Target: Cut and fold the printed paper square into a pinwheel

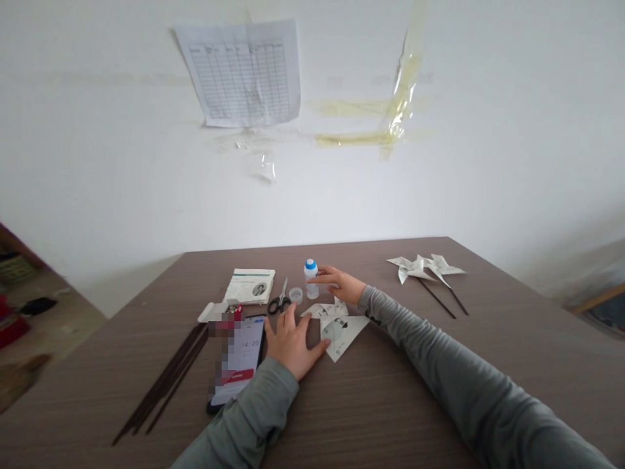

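My right hand (339, 284) is at a small clear bottle with a blue top (311, 290), its fingers and thumb around the bottle's sides. The bottle stands upright on the table. Below it lies a partly folded paper pinwheel (339, 332) with printed marks. My left hand (295, 342) rests over the table with fingers spread, between the pinwheel and a phone (241, 358), holding nothing. Its fingertips come close to the pinwheel's left edge. A small clear round container (295, 296) and black-handled scissors (279, 303) lie just beyond my left hand.
A stack of printed paper squares (249, 286) lies at the back left. Dark thin sticks (166, 365) lie left of the phone, near a small red-and-white item (233, 311). Two finished-looking pinwheels on sticks (422, 267) lie at the right. A white wall (312, 208) stands behind the table.
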A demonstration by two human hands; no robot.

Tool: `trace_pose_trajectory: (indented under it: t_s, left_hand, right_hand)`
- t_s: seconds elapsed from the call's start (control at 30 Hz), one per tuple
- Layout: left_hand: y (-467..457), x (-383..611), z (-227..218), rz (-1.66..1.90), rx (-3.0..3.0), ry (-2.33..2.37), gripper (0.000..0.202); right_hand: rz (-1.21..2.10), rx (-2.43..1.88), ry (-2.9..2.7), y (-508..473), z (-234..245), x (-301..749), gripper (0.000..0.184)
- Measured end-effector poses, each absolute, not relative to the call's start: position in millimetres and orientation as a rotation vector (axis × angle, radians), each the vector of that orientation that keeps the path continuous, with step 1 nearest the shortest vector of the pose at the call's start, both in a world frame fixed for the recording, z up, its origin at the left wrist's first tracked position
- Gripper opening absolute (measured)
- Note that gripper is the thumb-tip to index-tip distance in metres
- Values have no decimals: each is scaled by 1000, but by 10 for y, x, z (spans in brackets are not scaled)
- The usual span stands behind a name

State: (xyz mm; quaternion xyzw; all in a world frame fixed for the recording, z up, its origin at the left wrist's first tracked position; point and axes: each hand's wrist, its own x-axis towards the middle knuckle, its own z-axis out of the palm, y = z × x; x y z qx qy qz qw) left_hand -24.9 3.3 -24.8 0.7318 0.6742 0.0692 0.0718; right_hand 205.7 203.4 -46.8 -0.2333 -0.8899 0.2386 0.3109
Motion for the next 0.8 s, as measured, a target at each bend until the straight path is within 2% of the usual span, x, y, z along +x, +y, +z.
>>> trace_pose_trajectory:
  t_s: [0.47,0.8]
  left_hand:
    - [59,-270,-329,336,2228,2024,69]
    - [36,-218,-272,339,2216,2033,68]
  right_hand:
    - [596,-599,-2198,2095,-617,2172,92]
    - [381,-697,-2044,1763,-634,2984,61]
